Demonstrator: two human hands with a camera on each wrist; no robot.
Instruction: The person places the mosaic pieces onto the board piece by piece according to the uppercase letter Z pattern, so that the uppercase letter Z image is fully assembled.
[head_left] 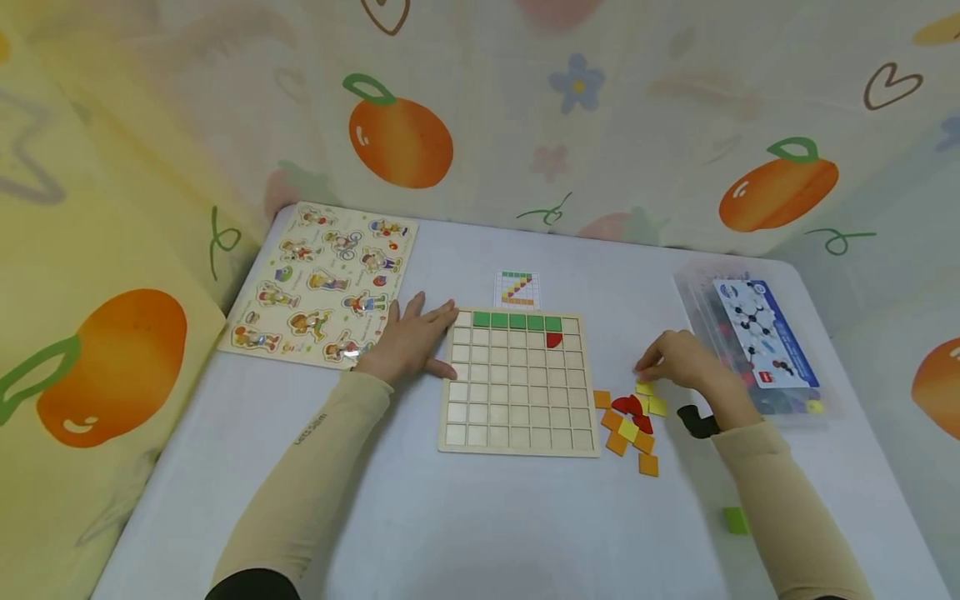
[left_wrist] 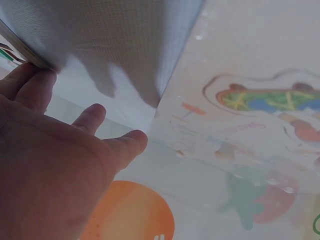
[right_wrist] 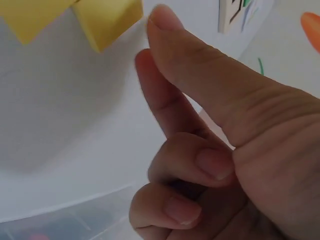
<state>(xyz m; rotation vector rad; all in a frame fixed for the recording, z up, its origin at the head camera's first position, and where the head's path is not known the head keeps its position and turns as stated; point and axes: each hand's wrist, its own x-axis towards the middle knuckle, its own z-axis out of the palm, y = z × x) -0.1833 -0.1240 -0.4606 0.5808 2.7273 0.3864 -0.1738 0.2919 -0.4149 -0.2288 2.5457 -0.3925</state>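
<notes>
A wooden grid board lies on the table, with a row of green squares near its top edge and one red quarter-round piece below the row's right end. My left hand is spread at the board's upper left, its fingers touching the edge. In the left wrist view, fingertips meet that edge. Right of the board, my right hand hovers beside yellow squares. The right wrist view shows a gap between thumb and index finger, nothing held, the other fingers curled. A yellow square lies just past the fingertips.
A pattern card lies above the board. Orange squares and red pieces are scattered at its right. A picture puzzle board lies left, a clear plastic box right. A green block sits near the right forearm.
</notes>
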